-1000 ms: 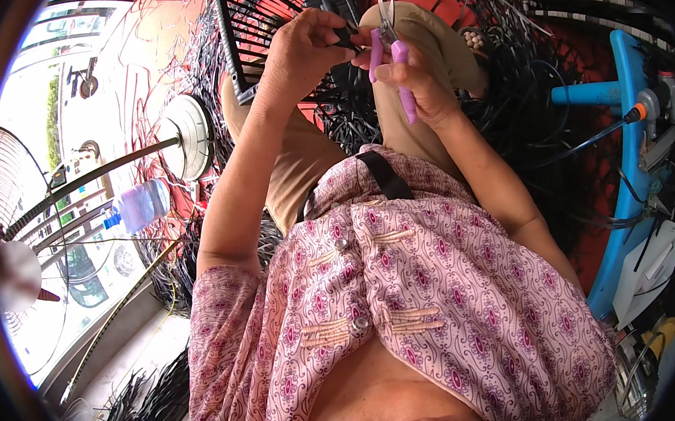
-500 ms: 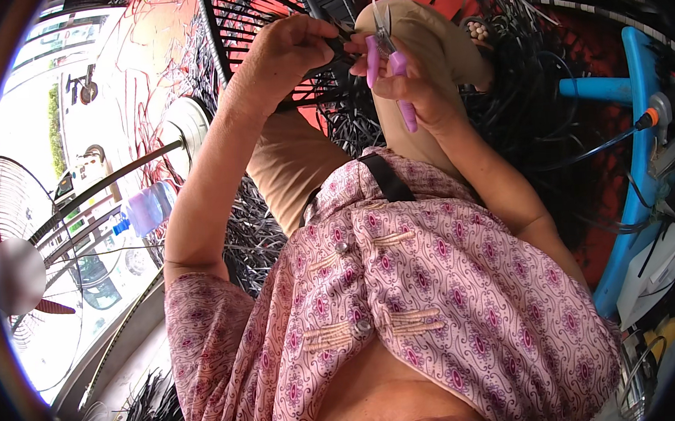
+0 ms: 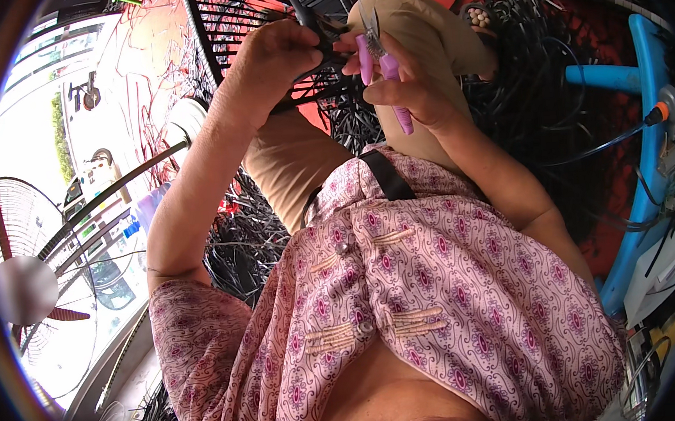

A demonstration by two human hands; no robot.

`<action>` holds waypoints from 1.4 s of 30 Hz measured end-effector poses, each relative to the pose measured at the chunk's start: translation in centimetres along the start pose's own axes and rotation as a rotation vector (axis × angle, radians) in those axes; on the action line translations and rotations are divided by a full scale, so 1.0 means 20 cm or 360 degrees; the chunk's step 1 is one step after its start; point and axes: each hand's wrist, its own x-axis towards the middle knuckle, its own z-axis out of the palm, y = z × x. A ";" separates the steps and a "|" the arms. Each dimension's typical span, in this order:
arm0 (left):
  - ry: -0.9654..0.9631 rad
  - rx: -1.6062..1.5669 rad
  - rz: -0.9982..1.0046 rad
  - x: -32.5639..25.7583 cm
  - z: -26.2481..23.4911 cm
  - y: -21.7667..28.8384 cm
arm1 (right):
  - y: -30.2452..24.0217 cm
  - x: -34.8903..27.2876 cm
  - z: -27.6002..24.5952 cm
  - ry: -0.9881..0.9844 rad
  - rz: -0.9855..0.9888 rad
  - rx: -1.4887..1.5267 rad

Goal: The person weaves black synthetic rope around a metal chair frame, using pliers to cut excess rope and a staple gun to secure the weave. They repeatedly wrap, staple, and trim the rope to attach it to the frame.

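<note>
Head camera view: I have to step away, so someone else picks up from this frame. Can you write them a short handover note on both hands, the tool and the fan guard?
Left hand: closed on black strands bunched against the black wire fan guard, pressing them to the grille.
Right hand: gripping purple-handled pliers, metal tip up, right beside the left hand's fingers.
Guard: propped over the knees in tan trousers, only partly in view.
Done: cannot tell; the join itself is hidden by the fingers.
Left: loose black strands lie heaped by the right knee, near a blue tube frame.
</note>
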 end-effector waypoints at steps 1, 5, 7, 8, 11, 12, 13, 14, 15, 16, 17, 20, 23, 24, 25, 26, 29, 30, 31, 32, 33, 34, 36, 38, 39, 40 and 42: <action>0.0036 0.0137 0.0015 0.00 0.01 0.01 | -0.01 0.00 0.00 -0.0001 -0.0003 -0.0020; 0.0150 0.0279 0.0238 0.00 0.03 -0.05 | 0.01 0.00 0.00 0.0016 -0.0021 -0.0010; 0.0138 0.0212 0.0233 -0.01 0.03 -0.05 | 0.00 -0.01 0.00 0.0006 0.0000 -0.0030; 0.0130 0.0292 0.0215 -0.02 0.03 -0.04 | 0.00 -0.01 0.00 -0.0002 0.0012 -0.0041; 0.0151 0.0505 0.0212 -0.02 0.04 0.02 | 0.01 -0.01 0.00 0.0000 -0.0033 0.0006; 0.0202 0.0539 0.0228 -0.02 0.05 0.03 | 0.01 -0.01 0.00 -0.0006 -0.0038 -0.0004; 0.0254 0.0570 0.0243 -0.02 0.06 0.03 | 0.01 -0.01 0.00 -0.0013 -0.0041 -0.0014; 0.0305 0.0602 0.0258 -0.03 0.07 0.03 | 0.02 -0.01 0.00 -0.0020 -0.0044 -0.0024; 0.0324 0.0663 0.0280 -0.02 0.07 0.03 | 0.03 -0.01 0.01 -0.0004 -0.0047 0.0012; 0.0354 0.0724 0.0303 -0.02 0.07 0.03 | 0.03 -0.01 0.01 0.0002 -0.0050 0.0046; 0.0383 0.0785 0.0326 -0.02 0.06 0.03 | 0.04 -0.01 0.02 0.0008 -0.0054 0.0080; 0.0462 0.0801 0.0429 0.00 0.04 0.00 | 0.04 -0.01 0.01 0.0018 -0.0001 0.0050; 0.0726 0.0277 0.0419 0.07 -0.03 -0.10 | 0.01 -0.03 0.03 0.0097 0.0011 0.0070; 0.0855 -0.0016 0.0420 0.09 -0.06 -0.13 | 0.01 -0.04 0.04 0.0139 -0.0030 0.0072; 0.0837 -0.0137 0.0385 0.08 -0.06 -0.11 | 0.01 -0.05 0.04 0.0185 -0.0064 0.0068; 0.0819 -0.0002 0.0293 0.06 -0.04 -0.03 | 0.00 -0.06 0.03 0.0232 -0.0098 0.0065; 0.0607 -0.0271 0.0189 0.16 -0.06 -0.06 | -0.14 -0.09 0.08 0.0330 -0.0073 -0.0360; 0.0712 -0.0309 0.0248 0.19 -0.03 -0.09 | -0.20 -0.09 0.11 0.0354 -0.0087 -0.0484; 0.0687 -0.0232 0.0347 0.24 -0.04 -0.12 | -0.23 -0.08 0.10 0.0268 -0.0214 -0.0539; 0.0661 -0.0153 0.0433 0.25 -0.03 -0.11 | -0.25 -0.08 0.06 0.0241 -0.0206 -0.0802; 0.0614 -0.0441 0.0501 0.24 -0.03 -0.12 | -0.26 -0.09 0.01 0.0211 -0.0199 -0.1065; 0.0543 -0.0727 0.0568 0.19 0.00 -0.03 | -0.27 -0.09 -0.02 0.0197 -0.0191 -0.1328; 0.0442 -0.0983 0.0598 0.08 0.00 0.09 | -0.34 -0.07 0.00 0.0111 -0.0304 -0.1773; 0.0379 -0.0932 0.0509 -0.02 -0.02 0.14 | -0.37 -0.04 -0.03 0.0050 -0.0295 -0.2158; 0.0341 -0.0971 0.0458 -0.07 -0.01 0.18 | -0.38 -0.02 -0.03 0.0053 -0.0415 -0.2232; 0.0317 -0.0923 0.0480 -0.10 -0.01 0.19 | -0.39 0.01 -0.04 -0.0005 -0.0354 -0.2314; 0.0267 -0.0826 0.0521 -0.13 -0.01 0.20 | -0.44 0.06 -0.06 -0.0117 -0.0229 -0.2477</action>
